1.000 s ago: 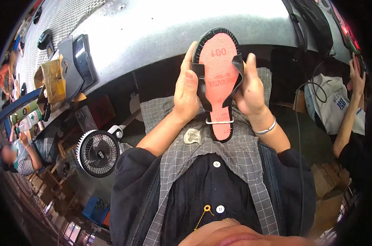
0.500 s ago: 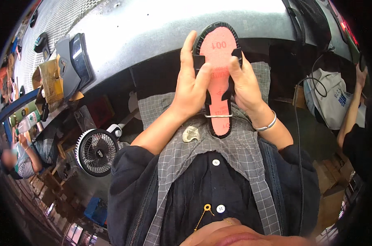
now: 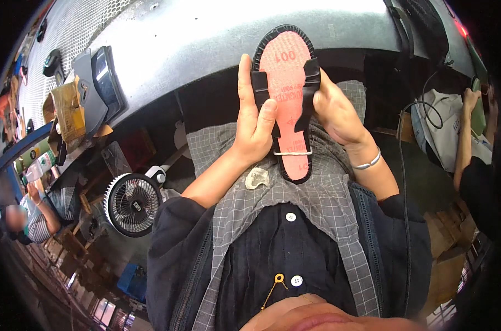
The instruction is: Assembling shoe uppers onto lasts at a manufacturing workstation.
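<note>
Above the apron [image 3: 330, 207], near the tabletop [image 3: 234, 41], the left hand [image 3: 250, 132] and right hand [image 3: 338, 118] grasp a sandal [image 3: 289, 105] by its sides, black straps [image 3: 311, 83] seemingly already folded onto the pink sole [image 3: 288, 116], not yet covered.

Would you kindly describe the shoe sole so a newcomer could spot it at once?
From the pale metal table at the top, come down to the grey checked apron. Between the left hand and right hand, a shoe sole has black straps along its sides. Its pink face, with a white band near the narrow end, sets it apart from the apron.
</note>
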Available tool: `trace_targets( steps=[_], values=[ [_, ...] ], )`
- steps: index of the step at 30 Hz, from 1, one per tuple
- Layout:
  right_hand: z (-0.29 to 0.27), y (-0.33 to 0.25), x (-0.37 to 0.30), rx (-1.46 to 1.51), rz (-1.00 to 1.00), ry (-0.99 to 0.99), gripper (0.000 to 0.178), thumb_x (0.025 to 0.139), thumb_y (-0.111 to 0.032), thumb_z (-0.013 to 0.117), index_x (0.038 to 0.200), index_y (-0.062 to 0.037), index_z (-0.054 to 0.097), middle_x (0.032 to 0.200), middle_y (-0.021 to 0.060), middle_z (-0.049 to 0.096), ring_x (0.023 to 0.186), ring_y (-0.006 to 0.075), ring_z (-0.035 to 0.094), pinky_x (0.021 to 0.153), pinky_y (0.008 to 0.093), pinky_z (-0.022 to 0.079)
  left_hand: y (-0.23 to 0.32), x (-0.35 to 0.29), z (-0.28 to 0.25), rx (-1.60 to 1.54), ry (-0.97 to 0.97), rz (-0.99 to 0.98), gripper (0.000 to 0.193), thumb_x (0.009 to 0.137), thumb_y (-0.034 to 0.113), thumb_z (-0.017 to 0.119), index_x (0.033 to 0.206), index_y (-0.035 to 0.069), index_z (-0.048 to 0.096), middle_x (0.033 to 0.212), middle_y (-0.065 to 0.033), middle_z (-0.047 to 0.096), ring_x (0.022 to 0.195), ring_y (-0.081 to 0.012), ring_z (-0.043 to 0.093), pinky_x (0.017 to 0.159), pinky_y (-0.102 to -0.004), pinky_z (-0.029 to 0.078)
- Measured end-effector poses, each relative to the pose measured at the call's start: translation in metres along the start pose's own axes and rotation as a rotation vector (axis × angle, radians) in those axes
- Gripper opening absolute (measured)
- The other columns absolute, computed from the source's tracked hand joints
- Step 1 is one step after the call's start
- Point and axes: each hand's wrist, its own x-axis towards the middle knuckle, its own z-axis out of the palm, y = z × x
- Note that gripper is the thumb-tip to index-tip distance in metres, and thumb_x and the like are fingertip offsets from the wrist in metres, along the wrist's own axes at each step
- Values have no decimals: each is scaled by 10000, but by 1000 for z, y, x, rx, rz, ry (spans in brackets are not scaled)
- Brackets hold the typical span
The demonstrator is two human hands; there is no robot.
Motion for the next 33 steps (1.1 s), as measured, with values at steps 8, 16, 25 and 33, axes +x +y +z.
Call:
trace_targets(
  steps=[8,16,25,33],
  values=[
    [4,-8,-5,-65,53,-42,788,789,-107,680,1394,7,187,1329,120,399,1226,191,390,1023,333,324,2,1,3,148,-45,38,686,917,67,375,1416,9,-92,1431,-191,196,1239,-259,383,1030,-376,316],
    [1,6,-14,-177,-50,-3,846,763,-102,708,1405,-8,164,1357,121,361,1239,194,373,1035,337,316,-6,-9,-5,247,-122,44,872,858,33,478,1411,96,-193,1423,-201,227,1261,-261,357,1035,-381,299],
    [-21,43,-36,-46,223,19,521,757,-272,731,1122,-27,451,1037,51,556,932,108,534,829,267,438,2,2,-16,96,-100,-43,1301,616,193,827,1392,46,-207,1464,-187,101,1323,-263,250,1061,-388,256],
    [27,-28,-18,-230,14,-143,776,674,28,707,1338,-42,312,1221,82,475,1148,163,445,971,308,367,24,18,-3,-308,123,-233,850,561,223,823,1252,-10,386,1143,-168,537,1052,-271,541,923,-382,436]
  ],
)
